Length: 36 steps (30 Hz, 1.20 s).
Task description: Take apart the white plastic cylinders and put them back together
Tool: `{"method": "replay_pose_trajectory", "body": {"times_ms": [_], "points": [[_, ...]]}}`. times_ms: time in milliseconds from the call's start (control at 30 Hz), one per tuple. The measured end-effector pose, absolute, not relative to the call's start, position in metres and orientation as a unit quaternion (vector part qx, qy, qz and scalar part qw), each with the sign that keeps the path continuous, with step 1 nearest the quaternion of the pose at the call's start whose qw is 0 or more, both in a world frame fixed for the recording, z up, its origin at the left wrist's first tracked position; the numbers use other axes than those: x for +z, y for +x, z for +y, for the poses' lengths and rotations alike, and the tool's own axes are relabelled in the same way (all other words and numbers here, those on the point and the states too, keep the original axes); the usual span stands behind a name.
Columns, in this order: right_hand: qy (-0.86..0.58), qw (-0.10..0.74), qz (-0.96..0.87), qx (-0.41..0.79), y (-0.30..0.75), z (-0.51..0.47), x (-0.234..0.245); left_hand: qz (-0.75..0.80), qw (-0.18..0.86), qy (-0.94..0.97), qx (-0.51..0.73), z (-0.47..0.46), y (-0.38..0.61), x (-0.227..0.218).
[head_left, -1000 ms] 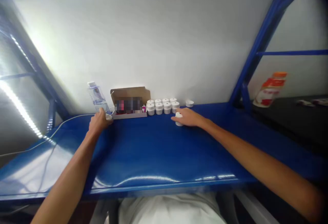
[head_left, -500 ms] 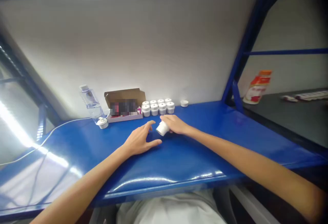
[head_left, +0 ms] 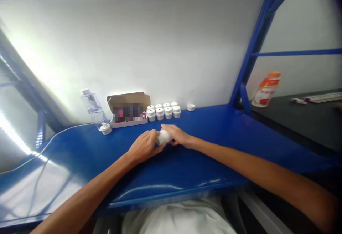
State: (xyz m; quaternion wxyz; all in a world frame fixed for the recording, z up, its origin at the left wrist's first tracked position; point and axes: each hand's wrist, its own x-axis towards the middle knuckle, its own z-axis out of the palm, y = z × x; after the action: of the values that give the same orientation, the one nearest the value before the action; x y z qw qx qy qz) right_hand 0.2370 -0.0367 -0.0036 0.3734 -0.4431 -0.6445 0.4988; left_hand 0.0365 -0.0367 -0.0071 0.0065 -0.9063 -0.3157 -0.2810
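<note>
Eight white, rounded pieces [head_left: 164, 112] stand in two rows at the back of the glossy blue counter [head_left: 203, 159], between an open cardboard box [head_left: 129, 97] and a shallow white cup [head_left: 191, 107]. A clear plastic bottle [head_left: 95, 111] rises beyond the box. In front of the rows, left hand [head_left: 144, 145] and right hand [head_left: 176, 134] grip opposite ends of a white cylinder [head_left: 163, 137].

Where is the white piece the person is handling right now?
In the head view, the white piece is just left of centre, between the left hand and right hand, nearer the person than the white containers.
</note>
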Motion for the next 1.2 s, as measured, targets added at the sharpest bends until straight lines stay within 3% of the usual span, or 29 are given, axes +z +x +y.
{"method": "replay_pose_trajectory", "body": {"times_ms": [100,233,367,467,667,933,1067,1200], "points": [[-0.396,0.426,-0.719,0.382,0.240,-0.039,-0.001,-0.372,-0.154,-0.846,-0.350,-0.036,0.036,-0.006],[-0.324,0.387,-0.849,0.157,0.252,-0.033,0.005,-0.392,-0.368,-0.736,-0.412,-0.027,0.039,-0.004],[-0.278,0.337,-0.899,-0.016,0.269,-0.015,0.006,-0.394,-0.518,-0.618,-0.441,-0.016,0.037,-0.001],[-0.325,0.345,-0.876,-0.090,0.294,0.005,0.003,-0.389,-0.580,-0.532,-0.479,-0.004,0.022,0.007],[-0.562,0.450,-0.687,-0.101,0.376,0.047,-0.014,-0.449,-0.537,-0.509,-0.501,0.020,-0.018,0.020],[-0.715,0.336,-0.613,-0.020,0.423,0.067,-0.041,-0.488,-0.446,-0.604,-0.445,0.028,-0.023,0.009],[-0.720,0.335,-0.607,0.001,0.425,0.074,-0.048,-0.496,-0.393,-0.652,-0.418,0.028,-0.023,0.005],[-0.722,0.334,-0.606,0.005,0.425,0.075,-0.049,-0.493,-0.263,-0.736,-0.383,0.031,-0.025,-0.001]]}}
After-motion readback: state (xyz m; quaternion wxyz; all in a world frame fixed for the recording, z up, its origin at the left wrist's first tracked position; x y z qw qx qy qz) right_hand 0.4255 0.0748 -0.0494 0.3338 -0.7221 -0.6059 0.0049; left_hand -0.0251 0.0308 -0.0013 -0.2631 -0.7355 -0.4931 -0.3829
